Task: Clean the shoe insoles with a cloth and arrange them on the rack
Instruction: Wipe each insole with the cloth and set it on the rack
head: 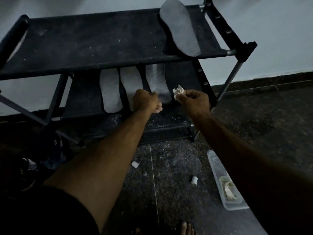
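Pinching a small crumpled white cloth (178, 94) between thumb and curled fingertips, the right hand (194, 100) hangs in front of the lower shelf (81, 97) of a black fabric shoe rack (94, 46). Just left of that grip, the left hand (146, 101) reaches to the same shelf, its fingers curled at the near end of a grey insole (158, 82); whether they actually hold the insole or only touch it cannot be told in the dim light. Further left of the hands lie two more grey insoles side by side on that shelf: the middle insole (131, 80), partly hidden behind the left hand, and the leftmost insole (110, 91), its rounded end near the shelf's front edge. Above and slightly right of the cloth, on the dusty top shelf (84, 39), a fourth insole (179, 28) lies slanted, its near end overhanging the front rail (231, 52). Below and nearer than the grip, on the speckled dark floor (169, 167): a clear plastic container (215, 164) with pale contents, partly covered by the right forearm; two small white cylindrical pieces (135, 164) (194, 180), well apart. Far left of the hands, dark footwear (28, 167) beside the rack's leg. Pale wall (271, 31) behind.
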The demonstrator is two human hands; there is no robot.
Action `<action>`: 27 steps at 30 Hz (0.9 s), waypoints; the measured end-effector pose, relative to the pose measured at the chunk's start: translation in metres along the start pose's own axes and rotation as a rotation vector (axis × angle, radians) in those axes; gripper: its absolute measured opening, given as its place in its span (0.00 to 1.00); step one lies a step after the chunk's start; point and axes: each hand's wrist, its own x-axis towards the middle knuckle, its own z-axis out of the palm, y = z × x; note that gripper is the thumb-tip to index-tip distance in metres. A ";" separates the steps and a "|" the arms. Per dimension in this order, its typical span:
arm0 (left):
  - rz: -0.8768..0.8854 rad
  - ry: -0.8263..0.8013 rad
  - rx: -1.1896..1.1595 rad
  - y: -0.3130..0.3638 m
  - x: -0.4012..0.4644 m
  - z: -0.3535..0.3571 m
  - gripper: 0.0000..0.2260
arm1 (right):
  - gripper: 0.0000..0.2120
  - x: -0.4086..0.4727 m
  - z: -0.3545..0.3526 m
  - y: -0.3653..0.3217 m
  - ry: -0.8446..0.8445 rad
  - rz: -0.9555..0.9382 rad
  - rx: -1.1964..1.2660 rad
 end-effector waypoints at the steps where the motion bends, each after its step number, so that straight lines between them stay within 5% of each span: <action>1: -0.013 -0.010 0.010 -0.001 0.003 0.002 0.11 | 0.07 0.004 0.002 0.003 -0.003 0.004 0.004; 9: -0.058 -0.015 0.089 0.002 0.011 0.008 0.11 | 0.10 0.012 0.004 0.017 0.003 -0.005 0.021; 19: -0.030 -0.152 -0.135 -0.013 -0.031 -0.007 0.04 | 0.05 0.000 0.012 0.006 -0.059 0.033 0.171; 27: -0.016 -0.295 -0.182 -0.035 -0.070 -0.025 0.05 | 0.12 -0.004 0.011 -0.001 -0.038 0.148 0.227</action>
